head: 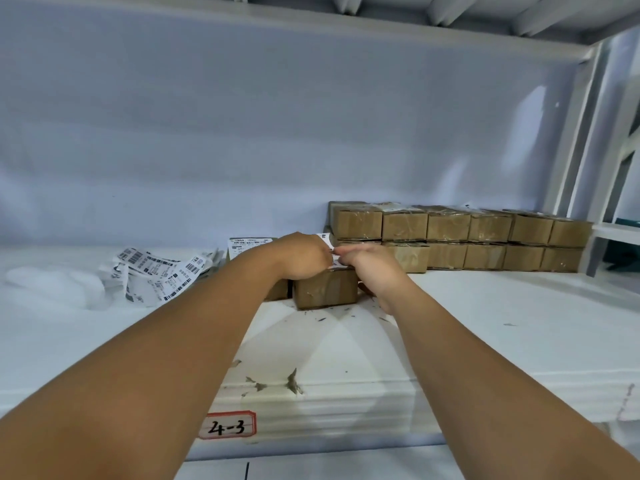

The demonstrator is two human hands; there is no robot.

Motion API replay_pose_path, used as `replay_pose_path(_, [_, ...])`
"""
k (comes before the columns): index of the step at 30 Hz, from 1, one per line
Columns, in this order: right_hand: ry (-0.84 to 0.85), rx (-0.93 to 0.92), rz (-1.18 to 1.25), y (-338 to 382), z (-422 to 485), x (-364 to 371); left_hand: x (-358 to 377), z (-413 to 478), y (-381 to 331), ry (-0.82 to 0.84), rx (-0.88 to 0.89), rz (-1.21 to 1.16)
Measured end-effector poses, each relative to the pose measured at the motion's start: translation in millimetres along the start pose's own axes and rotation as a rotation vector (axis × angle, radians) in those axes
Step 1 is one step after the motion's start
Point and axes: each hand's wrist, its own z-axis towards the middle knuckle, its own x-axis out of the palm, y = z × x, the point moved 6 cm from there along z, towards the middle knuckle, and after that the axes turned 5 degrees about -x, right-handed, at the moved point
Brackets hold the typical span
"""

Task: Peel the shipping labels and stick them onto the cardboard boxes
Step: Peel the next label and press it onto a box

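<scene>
Shipping label (333, 260) is pinched between the curled fingertips of my left hand (304, 256) and right hand (367, 268), just above a small cardboard box (325, 293) lying long side left to right on the shelf (485, 323); its print is too small to read. Behind my left hand a second box (247, 247) carries a barcoded label, a loose strip of labels (156, 271) sprawls to the left, and two tiers of taped boxes (460, 237) line the back right. Open shelf lies either side, and a red-edged tag (227, 426) on its front edge reads "4-3".
</scene>
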Motion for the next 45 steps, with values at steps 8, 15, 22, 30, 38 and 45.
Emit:
replay_pose_path(8, [-0.039,0.007,-0.01,-2.5,3.5,-1.3,3.3,31.2,7.3,0.142,-0.011,0.052])
replay_pose_path(15, [-0.03,-0.004,-0.033,-7.1,8.7,0.6,14.9,42.1,13.4,0.215,-0.007,-0.104])
replay_pose_path(22, [-0.036,-0.03,-0.088,-9.8,11.4,1.9,22.3,47.9,20.4,0.2,-0.113,-0.076])
replay_pose_path(30, [0.002,-0.139,-0.303,-1.7,5.7,5.8,8.4,40.1,22.8,0.072,-0.124,-0.113])
replay_pose_path(38, [-0.013,-0.203,-0.395,6.4,0.4,6.5,0.3,-7.1,66.0,-0.119,-0.228,0.041])
replay_pose_path(45, [0.052,-0.183,-0.401,-2.1,2.0,12.8,-6.1,-39.4,54.6,-0.314,-0.257,0.12])
